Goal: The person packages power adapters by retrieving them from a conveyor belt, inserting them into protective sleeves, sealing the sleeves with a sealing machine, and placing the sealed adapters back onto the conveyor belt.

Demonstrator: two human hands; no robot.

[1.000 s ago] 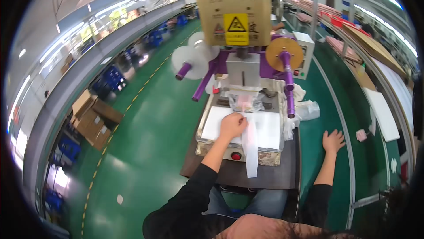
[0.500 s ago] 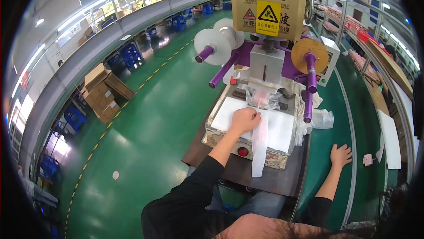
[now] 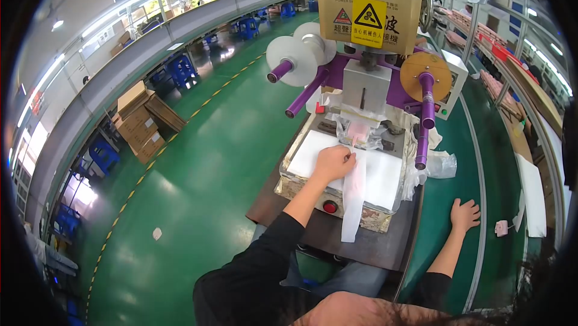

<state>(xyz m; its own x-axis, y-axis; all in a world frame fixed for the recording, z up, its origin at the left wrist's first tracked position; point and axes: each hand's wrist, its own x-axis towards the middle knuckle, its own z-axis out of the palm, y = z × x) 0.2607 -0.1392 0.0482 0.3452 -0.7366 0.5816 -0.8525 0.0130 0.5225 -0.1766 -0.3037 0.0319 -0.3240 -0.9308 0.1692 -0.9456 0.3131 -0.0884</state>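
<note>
I take the clock face with the white pad (image 3: 383, 176) as its centre, and twelve o'clock is the far side from the person. The left hand (image 3: 335, 163) is over this pad, near eleven o'clock, with its fingers bent and closed together on the upper edge of the pale strip (image 3: 353, 205). The strip is long and partly see-through; it runs from these fingers toward six o'clock, passes over the front of the machine base (image 3: 374, 219), and its free end hangs above the dark brown table (image 3: 283, 196).

The right hand (image 3: 465, 214) is at four o'clock, well apart from the base, above a green surface. Its fingers are spread open. A small pink piece (image 3: 501, 228) is near it, on its outer side.

At twelve o'clock, a pink patch (image 3: 357, 135) lies among crumpled clear film (image 3: 374, 138), below the metal press head (image 3: 365, 88). Above it is the gold machine housing (image 3: 394, 18), which has a yellow warning label (image 3: 368, 21). White reels (image 3: 291, 61) stand at ten to eleven o'clock, and a round orange-brown disc (image 3: 442, 77) at one o'clock. The red button (image 3: 330, 206) is on the front of the base, at seven o'clock, just beside the strip.
</note>
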